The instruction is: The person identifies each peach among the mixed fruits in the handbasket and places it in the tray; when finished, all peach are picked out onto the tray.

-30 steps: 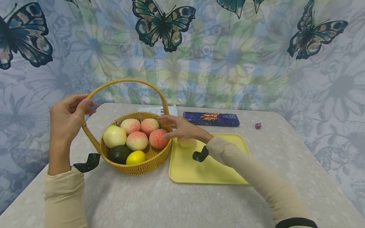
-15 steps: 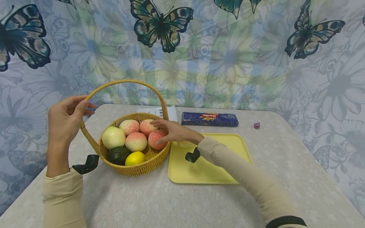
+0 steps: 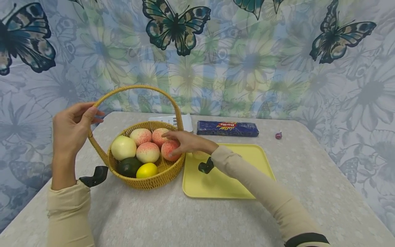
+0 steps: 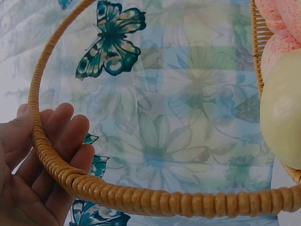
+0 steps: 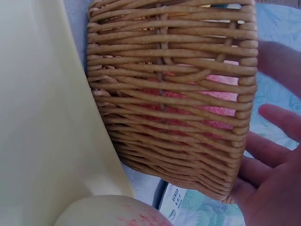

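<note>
My left hand point(image 3: 70, 127) pinches the left side of the wicker basket's handle point(image 3: 135, 87); in the left wrist view the thumb and fingers lie around the cane. In the basket point(image 3: 145, 183) are several speckled peaches, a pale green round fruit point(image 3: 123, 148), a dark green avocado point(image 3: 128, 167) and a yellow lemon point(image 3: 147, 170). My right hand point(image 3: 191, 142) reaches over the basket's right rim, fingers spread about the rightmost peach point(image 3: 169, 149). Whether they touch it cannot be made out. Another peach point(image 5: 117, 212) lies on the yellow tray point(image 3: 222, 187), mostly hidden behind the right hand in the head view.
The tray stands close to the basket's right side. Behind it lie a dark blue Barilla pasta pack point(image 3: 227, 129) and a white packet point(image 3: 186, 122). A small wrapped lollipop point(image 3: 278, 136) lies farther right. A butterfly-print cloth point(image 3: 247, 68) hangs behind the table.
My right hand has moved left, farther over the rim and onto the rightmost peach, then nearly stopped. The left hand keeps its hold on the handle; the fruit has not visibly moved.
</note>
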Available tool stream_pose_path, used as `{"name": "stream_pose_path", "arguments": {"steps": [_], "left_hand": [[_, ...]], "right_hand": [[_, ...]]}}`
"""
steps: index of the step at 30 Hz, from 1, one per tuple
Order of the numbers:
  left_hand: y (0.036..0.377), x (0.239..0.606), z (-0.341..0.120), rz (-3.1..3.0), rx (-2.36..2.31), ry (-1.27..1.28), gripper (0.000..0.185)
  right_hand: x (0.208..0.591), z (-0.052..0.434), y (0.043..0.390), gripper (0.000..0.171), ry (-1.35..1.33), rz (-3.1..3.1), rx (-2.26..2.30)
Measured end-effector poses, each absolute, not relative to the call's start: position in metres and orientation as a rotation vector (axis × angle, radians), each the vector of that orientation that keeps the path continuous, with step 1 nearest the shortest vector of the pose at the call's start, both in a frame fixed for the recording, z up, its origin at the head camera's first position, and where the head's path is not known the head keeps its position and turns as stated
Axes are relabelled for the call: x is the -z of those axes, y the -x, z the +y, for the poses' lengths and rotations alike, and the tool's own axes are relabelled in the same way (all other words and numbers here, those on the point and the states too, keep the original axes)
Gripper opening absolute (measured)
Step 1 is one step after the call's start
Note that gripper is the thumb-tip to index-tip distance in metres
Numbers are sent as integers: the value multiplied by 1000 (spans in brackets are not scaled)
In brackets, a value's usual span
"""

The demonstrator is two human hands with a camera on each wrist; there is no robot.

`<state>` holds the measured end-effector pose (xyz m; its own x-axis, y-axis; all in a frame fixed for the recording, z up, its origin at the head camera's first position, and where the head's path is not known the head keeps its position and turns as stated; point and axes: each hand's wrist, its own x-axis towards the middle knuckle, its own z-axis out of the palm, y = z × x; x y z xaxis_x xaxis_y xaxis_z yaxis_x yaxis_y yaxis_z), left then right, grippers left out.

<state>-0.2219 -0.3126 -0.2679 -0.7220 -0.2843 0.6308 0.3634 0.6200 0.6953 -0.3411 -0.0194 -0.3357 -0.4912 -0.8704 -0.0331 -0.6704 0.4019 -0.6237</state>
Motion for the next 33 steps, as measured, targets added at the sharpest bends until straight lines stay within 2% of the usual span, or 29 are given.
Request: {"name": "stream_pose_path", "arguments": {"steps": [15, 33], "left_hand": [[223, 266, -310, -2110, 1094, 54, 32], [223, 267, -312, -2123, 1069, 32, 32]], "right_hand": [[332, -32, 342, 60, 1421, 2531, 259], [337, -27, 342, 56, 1453, 2510, 500]]}}
